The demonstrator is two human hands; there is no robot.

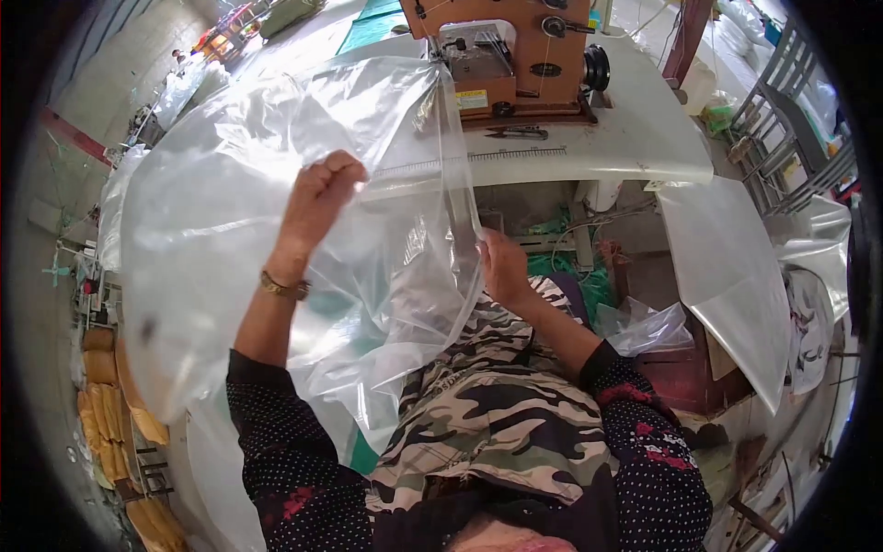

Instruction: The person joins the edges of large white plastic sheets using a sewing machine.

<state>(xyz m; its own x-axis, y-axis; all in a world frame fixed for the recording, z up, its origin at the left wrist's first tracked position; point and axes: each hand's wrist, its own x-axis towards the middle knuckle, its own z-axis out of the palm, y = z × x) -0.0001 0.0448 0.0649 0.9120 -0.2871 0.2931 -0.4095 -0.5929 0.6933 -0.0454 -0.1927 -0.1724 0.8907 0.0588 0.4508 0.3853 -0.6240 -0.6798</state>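
A large clear plastic sheet (230,202) billows over the left of the table and down across my lap. It looks like a bag or a folded length, but I cannot tell which. My left hand (315,200) is raised above the table's front edge, its fingers curled closed on the plastic; the exact grip is hidden. Lower and to the right, my right hand (506,269) pinches the sheet's right edge. That edge runs up to the needle side of a brown sewing machine (543,69), where the plastic looks gathered.
Small thread snips (517,133) lie before the machine on the white table (635,152), near a ruler strip (515,155). More clear plastic (727,267) hangs at the right over a dark red box (667,377). A grey metal chair (791,120) stands far right; yellow bundles (106,414) are at left.
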